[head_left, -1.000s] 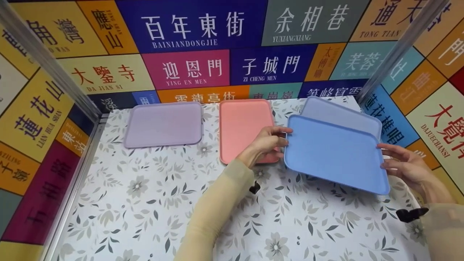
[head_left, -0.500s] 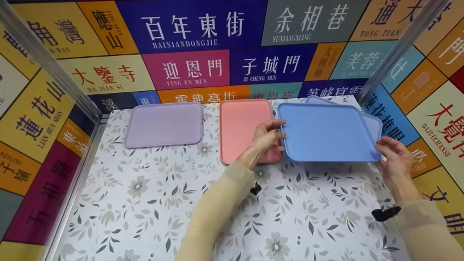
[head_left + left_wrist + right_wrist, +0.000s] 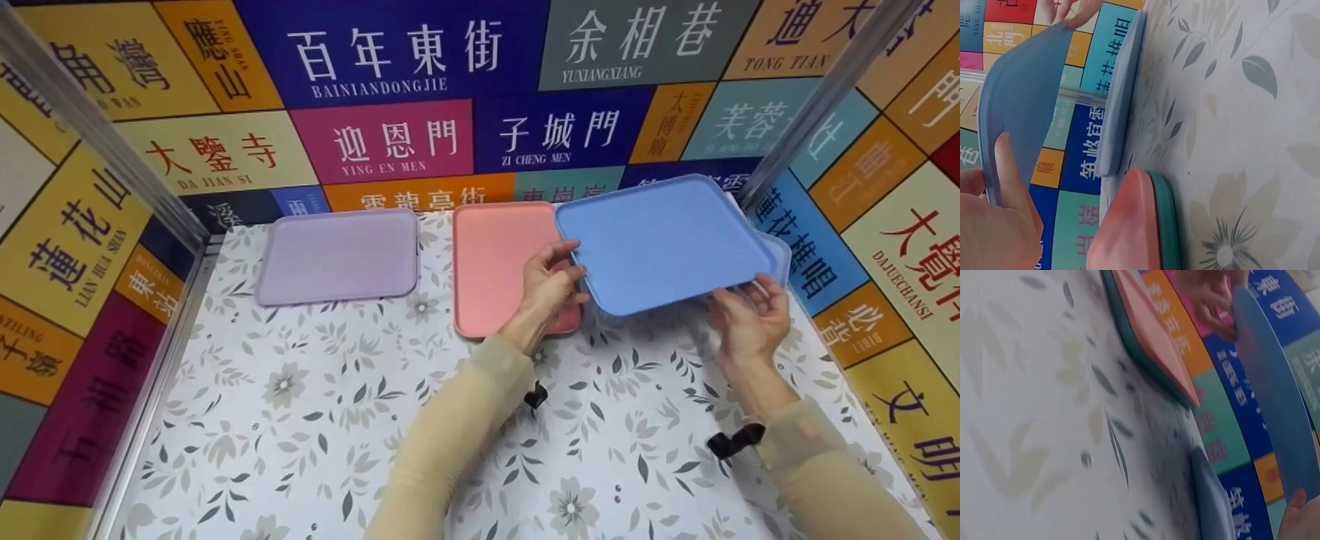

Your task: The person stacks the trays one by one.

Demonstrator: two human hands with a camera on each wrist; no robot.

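The left hand [image 3: 551, 283] and the right hand [image 3: 752, 322] pinched the blue tray [image 3: 660, 244] at its edges. This tray was above the tabletop [image 3: 330, 435], near a pink tray [image 3: 495, 262] which lay upon a green tray [image 3: 1167, 225].

"Who has the blue tray [image 3: 664, 240]?"
"The left hand [image 3: 551, 281] holds its left edge, and the right hand [image 3: 754, 326] holds its near right corner."
"What peeks out behind it?"
"A paler blue tray [image 3: 778, 259], on the right."
"And the others?"
"A pink tray [image 3: 491, 270] and a purple tray [image 3: 337, 256] lie on the flowery table [image 3: 300, 442]."
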